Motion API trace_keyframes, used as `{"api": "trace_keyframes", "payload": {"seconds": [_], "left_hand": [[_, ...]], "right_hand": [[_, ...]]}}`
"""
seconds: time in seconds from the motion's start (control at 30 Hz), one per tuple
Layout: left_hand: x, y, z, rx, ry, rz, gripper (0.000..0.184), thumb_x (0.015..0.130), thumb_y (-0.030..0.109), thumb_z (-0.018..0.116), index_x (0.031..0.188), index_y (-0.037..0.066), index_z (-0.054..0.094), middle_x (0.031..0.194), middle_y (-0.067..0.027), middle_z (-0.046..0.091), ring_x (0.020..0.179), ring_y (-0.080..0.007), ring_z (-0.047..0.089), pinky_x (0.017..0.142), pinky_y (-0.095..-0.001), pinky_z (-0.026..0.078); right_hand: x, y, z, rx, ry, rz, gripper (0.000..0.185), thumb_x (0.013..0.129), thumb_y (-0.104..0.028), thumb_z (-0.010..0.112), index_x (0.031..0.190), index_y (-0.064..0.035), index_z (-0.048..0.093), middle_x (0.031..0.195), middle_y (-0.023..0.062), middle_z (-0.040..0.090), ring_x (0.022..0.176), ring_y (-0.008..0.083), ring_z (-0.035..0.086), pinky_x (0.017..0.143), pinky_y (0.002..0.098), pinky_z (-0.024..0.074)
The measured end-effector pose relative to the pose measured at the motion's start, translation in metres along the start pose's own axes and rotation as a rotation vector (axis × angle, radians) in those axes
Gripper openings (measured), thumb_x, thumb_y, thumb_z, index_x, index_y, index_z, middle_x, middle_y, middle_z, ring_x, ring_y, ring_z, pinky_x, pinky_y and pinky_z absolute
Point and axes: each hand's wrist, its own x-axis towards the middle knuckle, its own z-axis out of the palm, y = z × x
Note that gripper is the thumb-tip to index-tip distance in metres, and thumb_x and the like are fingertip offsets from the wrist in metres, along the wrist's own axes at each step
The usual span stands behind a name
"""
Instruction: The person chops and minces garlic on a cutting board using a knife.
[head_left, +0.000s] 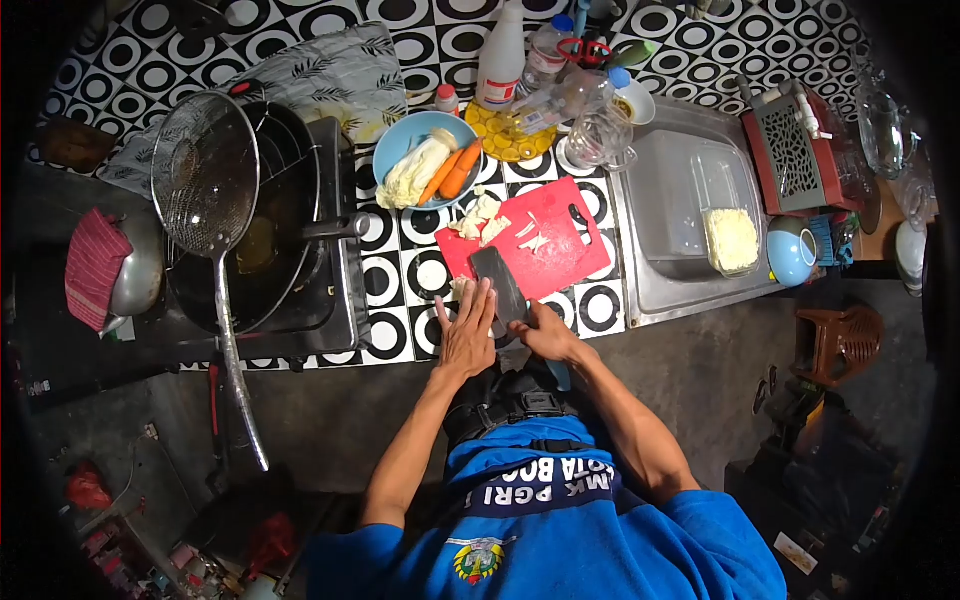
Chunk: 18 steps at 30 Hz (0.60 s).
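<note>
My right hand [548,333] grips a broad-bladed knife [500,284], its dark grey blade slanting over the left part of a red cutting board [570,262]. My left hand [468,337] rests at the board's near left corner beside the blade, fingers stretched out and thumb apart. A pale vegetable piece [460,287] shows just past its fingertips. Chopped whitish leaf pieces [482,219] lie at the board's far left, with thin white strips [533,232] near its middle. Behind the board, a blue bowl [385,150] holds napa cabbage [420,168] and carrots [460,172].
At left, a large strainer [205,170] lies over a black wok [300,255] on the stove. Bottles [500,60] and a clear jug [600,135] stand behind the board. The steel sink [650,290] at right holds a clear container of pale shredded food [732,240].
</note>
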Motion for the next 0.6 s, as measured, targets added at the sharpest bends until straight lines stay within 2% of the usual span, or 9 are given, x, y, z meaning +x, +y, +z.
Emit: {"api": "trace_keyframes", "payload": {"seconds": [0.03,0.13,0.17,0.3,0.33,0.4,0.43,0.53,0.6], "left_hand": [[0.003,0.0,0.0,0.015,0.017,-0.019,0.076,0.071,0.012,0.052,0.142,0.001,0.028,0.153,-0.0117,0.019,0.142,-0.0309,0.014,0.104,-0.07,0.002],[0.013,-0.001,-0.002,0.004,0.084,-0.105,0.077,0.069,0.011,0.05,0.141,-0.004,0.026,0.152,-0.0163,0.019,0.142,-0.0341,0.012,0.104,-0.0682,-0.004],[0.016,-0.003,-0.003,0.015,0.08,-0.155,0.077,0.069,0.011,0.05,0.14,-0.005,0.026,0.152,-0.017,0.019,0.142,-0.0339,0.011,0.104,-0.0681,-0.003],[0.026,0.003,-0.007,0.038,0.156,-0.299,0.076,0.068,0.012,0.052,0.139,-0.004,0.031,0.152,-0.0172,0.018,0.142,-0.0337,0.01,0.106,-0.0656,-0.002],[0.028,0.011,-0.011,-0.001,0.182,-0.33,0.074,0.069,0.01,0.051,0.139,-0.005,0.031,0.151,-0.0194,0.019,0.142,-0.0353,0.012,0.111,-0.0566,0.003],[0.03,0.02,-0.003,-0.564,0.339,-0.384,0.073,0.07,0.007,0.044,0.14,-0.007,0.028,0.149,-0.0208,0.024,0.141,-0.0365,0.015,0.114,-0.0444,0.01],[0.035,0.042,-0.026,-1.018,0.35,-0.541,0.07,0.073,0.009,0.044,0.139,-0.009,0.028,0.149,-0.0226,0.025,0.141,-0.0347,0.016,0.114,-0.0381,0.015],[0.04,0.053,-0.026,-2.113,0.562,-0.753,0.07,0.071,0.016,0.044,0.135,-0.01,0.032,0.139,-0.0217,0.038,0.133,-0.0326,0.034,0.111,-0.04,0.026],[0.033,0.049,-0.028,-2.169,0.652,-0.869,0.069,0.073,0.024,0.046,0.132,-0.009,0.035,0.136,-0.0212,0.041,0.13,-0.0327,0.038,0.11,-0.0428,0.029]], "right_hand": [[-0.008,-0.01,-0.009,0.021,-0.032,-0.008,0.036,0.085,-0.016,0.06,0.11,0.0072,0.049,0.084,0.0092,0.059,0.077,0.0122,0.052,0.07,0.0279,0.0441],[-0.011,-0.008,-0.023,0.003,-0.115,-0.104,0.039,0.085,-0.016,0.06,0.115,0.0072,0.049,0.088,0.0104,0.061,0.079,0.0133,0.054,0.073,0.0283,0.0448],[-0.021,-0.01,-0.035,-0.021,-0.165,-0.057,0.043,0.085,-0.019,0.057,0.117,0.0078,0.047,0.101,0.0282,0.06,0.097,0.0376,0.059,0.084,0.0402,0.0437],[-0.029,-0.004,-0.063,-0.141,-0.078,-0.111,0.042,0.087,-0.016,0.055,0.12,0.0069,0.042,0.1,0.03,0.061,0.1,0.0398,0.06,0.086,0.042,0.0448],[-0.028,-0.004,-0.068,-0.149,-0.076,-0.1,0.04,0.087,-0.016,0.056,0.118,0.0064,0.043,0.097,0.0281,0.062,0.095,0.037,0.061,0.084,0.0402,0.0458],[-0.025,-0.005,-0.077,-0.159,-0.068,-0.078,0.037,0.089,-0.017,0.057,0.115,0.0052,0.044,0.09,0.0242,0.065,0.087,0.0312,0.064,0.079,0.0366,0.0478],[-0.024,-0.002,-0.073,-0.089,-0.034,-0.217,0.034,0.088,-0.015,0.058,0.112,0.0042,0.043,0.089,0.0261,0.065,0.087,0.0364,0.065,0.077,0.0391,0.049],[-0.018,-0.023,-0.069,-0.459,-0.146,-0.34,0.034,0.087,-0.017,0.055,0.113,0.0019,0.042,0.081,0.0274,0.063,0.079,0.0457,0.061,0.07,0.0502,0.0484],[-0.011,-0.029,-0.068,-0.552,-0.146,-0.354,0.036,0.083,-0.016,0.056,0.113,-0.0002,0.043,0.076,0.0269,0.062,0.077,0.0455,0.061,0.069,0.0524,0.0478]]}}
